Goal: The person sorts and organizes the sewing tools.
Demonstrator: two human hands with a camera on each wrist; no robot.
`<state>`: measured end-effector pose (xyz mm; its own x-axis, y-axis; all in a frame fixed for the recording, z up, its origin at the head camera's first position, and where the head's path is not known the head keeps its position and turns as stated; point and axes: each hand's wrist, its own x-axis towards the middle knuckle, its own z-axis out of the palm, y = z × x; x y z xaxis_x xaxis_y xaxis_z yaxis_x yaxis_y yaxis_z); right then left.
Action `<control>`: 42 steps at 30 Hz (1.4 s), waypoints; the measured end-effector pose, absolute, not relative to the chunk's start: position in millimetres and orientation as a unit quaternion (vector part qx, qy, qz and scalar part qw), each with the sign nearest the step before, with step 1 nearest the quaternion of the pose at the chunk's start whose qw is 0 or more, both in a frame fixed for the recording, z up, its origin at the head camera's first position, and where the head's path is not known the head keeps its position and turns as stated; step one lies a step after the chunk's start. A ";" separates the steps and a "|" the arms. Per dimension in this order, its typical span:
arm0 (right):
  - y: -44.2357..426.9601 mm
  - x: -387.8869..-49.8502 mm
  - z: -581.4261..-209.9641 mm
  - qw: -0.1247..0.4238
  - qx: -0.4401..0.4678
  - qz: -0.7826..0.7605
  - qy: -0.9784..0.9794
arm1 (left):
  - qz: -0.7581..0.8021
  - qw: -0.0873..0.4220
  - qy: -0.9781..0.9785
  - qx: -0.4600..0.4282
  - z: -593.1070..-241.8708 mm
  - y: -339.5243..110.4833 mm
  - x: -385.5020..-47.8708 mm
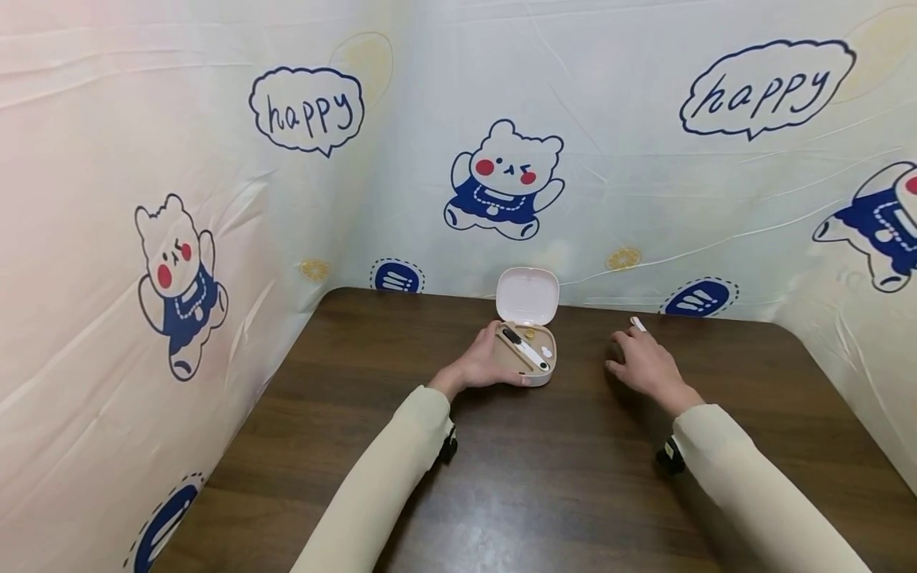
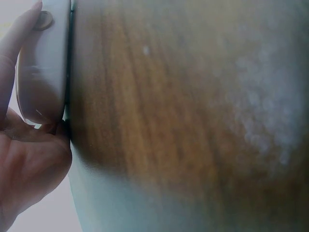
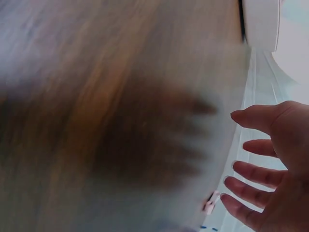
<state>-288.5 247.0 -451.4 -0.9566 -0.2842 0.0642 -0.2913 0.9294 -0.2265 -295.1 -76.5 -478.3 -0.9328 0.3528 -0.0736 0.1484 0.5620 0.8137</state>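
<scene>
A small white hinged case (image 1: 542,380) stands on the table with its lid (image 1: 528,296) raised. My left hand (image 1: 485,362) grips it from the left side, the thumb at the front. In the left wrist view my thumb (image 2: 14,41) lies on the case wall (image 2: 43,72) near a round button (image 2: 43,20). Inside the case lie a white and black slim tool (image 1: 526,348), a yellowish round piece (image 1: 530,334) and a small white piece (image 1: 547,352). My right hand (image 1: 645,366) hovers right of the case, fingers spread and holding nothing. Just beyond it lies a small white object (image 1: 637,324), partly hidden.
The dark wooden table (image 1: 544,485) has its back edge just behind the case. A printed curtain (image 1: 609,175) hangs around the table at the back and sides. In the right wrist view, the small pale object (image 3: 211,203) lies near the table edge.
</scene>
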 end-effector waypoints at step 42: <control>288.1 -349.1 -470.8 0.030 -0.144 0.387 -0.910 | 0.448 0.127 0.875 0.133 -480.5 -77.5 -296.0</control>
